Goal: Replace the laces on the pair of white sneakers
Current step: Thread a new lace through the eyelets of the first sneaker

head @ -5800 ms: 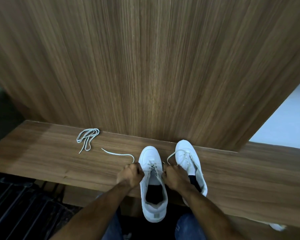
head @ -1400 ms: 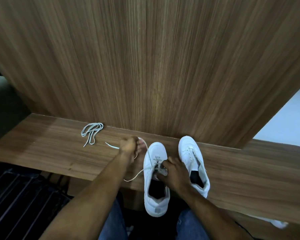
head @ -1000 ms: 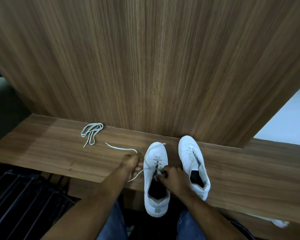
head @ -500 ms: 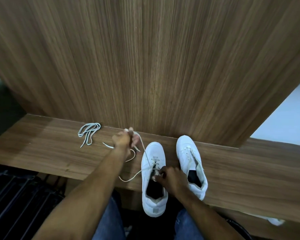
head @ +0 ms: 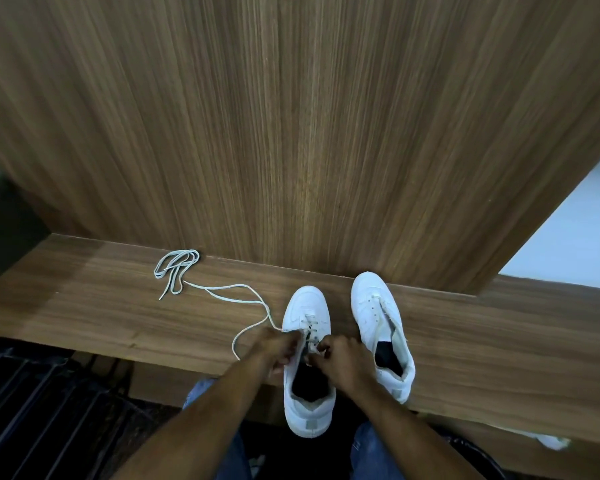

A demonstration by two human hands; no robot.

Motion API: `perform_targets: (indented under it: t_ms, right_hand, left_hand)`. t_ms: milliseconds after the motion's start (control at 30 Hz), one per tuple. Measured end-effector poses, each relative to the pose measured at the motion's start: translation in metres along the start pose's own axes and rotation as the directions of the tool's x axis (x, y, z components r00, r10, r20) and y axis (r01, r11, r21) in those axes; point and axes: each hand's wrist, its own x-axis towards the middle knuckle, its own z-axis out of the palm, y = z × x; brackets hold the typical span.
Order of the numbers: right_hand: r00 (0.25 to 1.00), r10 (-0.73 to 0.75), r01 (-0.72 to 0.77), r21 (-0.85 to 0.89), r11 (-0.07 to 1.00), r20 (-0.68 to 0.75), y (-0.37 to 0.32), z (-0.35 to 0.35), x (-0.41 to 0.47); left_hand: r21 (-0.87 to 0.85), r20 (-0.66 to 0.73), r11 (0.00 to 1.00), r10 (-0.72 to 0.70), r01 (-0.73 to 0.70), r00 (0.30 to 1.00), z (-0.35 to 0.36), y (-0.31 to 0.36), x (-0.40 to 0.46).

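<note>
Two white sneakers stand on a wooden shelf [head: 84, 317], toes toward the wall. The left sneaker [head: 307, 308] is laced through its front eyelets; its heel overhangs the shelf edge. My left hand [head: 278, 346] is at its left eyelet row with fingers curled at the lace. My right hand [head: 340, 356] pinches the lace at the right eyelet row. A loose lace end [head: 253, 306] trails left from the shoe across the shelf. The right sneaker [head: 378, 317] stands alongside with only a little lace showing. A bundled lace [head: 175, 268] lies far left by the wall.
A tall wood panel [head: 291, 133] rises right behind the shoes. Dark slats [head: 32, 410] sit below the shelf at the left. My knees in blue jeans are under the shelf edge. A small white object [head: 551, 441] lies at the lower right.
My left hand came back from its raised pull at the upper left down to the left sneaker's eyelets. The pulled lace end now lies slack across the shelf.
</note>
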Motion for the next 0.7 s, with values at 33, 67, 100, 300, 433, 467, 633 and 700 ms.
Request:
perform_targets:
  t_ms: [33, 67, 100, 300, 433, 467, 633, 700]
  right_hand:
    - [1.0, 0.004, -0.004, -0.003, 1.0, 0.004, 0.0, 0.0, 0.0]
    - [1.0, 0.006, -0.006, -0.004, 1.0, 0.005, 0.0, 0.0, 0.0]
    - [1.0, 0.009, -0.009, -0.003, 1.0, 0.006, 0.001, 0.001, 0.0]
    - [1.0, 0.027, -0.027, 0.003, 1.0, 0.011, 0.0, 0.001, 0.0]
    - [0.999, 0.038, -0.038, 0.005, 0.999, 0.013, 0.0, 0.0, -0.001]
    - [0.999, 0.046, -0.046, 0.014, 0.999, 0.012, -0.001, 0.0, -0.001]
    - [0.998, 0.067, -0.067, 0.033, 0.997, 0.011, 0.001, -0.001, -0.002]
    - [0.998, 0.068, -0.068, 0.03, 0.997, 0.01, 0.0, -0.001, -0.002]
  left_hand:
    - [0.082, -0.025, 0.996, 0.042, -0.039, 0.999, 0.006, -0.004, 0.003]
    - [0.144, -0.048, 0.987, 0.084, -0.076, 0.995, 0.009, -0.003, 0.003]
    - [0.165, -0.08, 0.981, 0.12, -0.106, 0.99, 0.011, 0.0, 0.005]
    - [-0.217, -0.263, 0.947, 0.175, -0.235, 0.949, -0.003, 0.024, 0.016]
    - [-0.116, -0.271, 0.984, 0.102, -0.138, 0.957, -0.016, 0.008, 0.026]
    - [-0.01, -0.251, 0.995, 0.096, -0.101, 0.963, -0.02, 0.002, 0.028]
    - [0.465, -0.22, 0.881, 0.209, -0.086, 0.953, -0.019, -0.009, 0.015]
    - [0.601, -0.204, 0.79, 0.303, -0.125, 0.931, -0.017, -0.01, 0.013]
